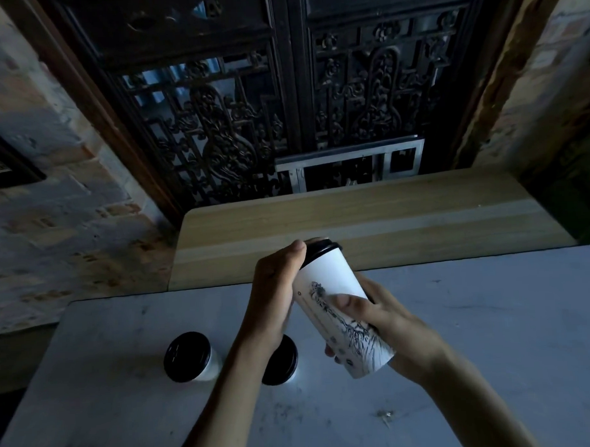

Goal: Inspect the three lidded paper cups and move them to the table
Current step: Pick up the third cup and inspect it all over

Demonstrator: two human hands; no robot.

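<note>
A tall white paper cup (pixel 325 279) with a black lid and a dark ink drawing is held tilted in the air, lid pointing away from me. My left hand (pixel 277 284) wraps its upper part near the lid. My right hand (pixel 377 315) grips its lower part, thumb across the drawing. Two more lidded cups stand upright on the grey surface (pixel 491 316) below: one cup (pixel 188 356) at the left, the other cup (pixel 281 362) partly hidden behind my left wrist.
A light wooden table (pixel 370 217) lies just beyond the grey surface, against a dark carved wooden screen (pixel 283 106). Brick walls flank both sides. A small bit of debris (pixel 384 414) lies on the grey surface near me.
</note>
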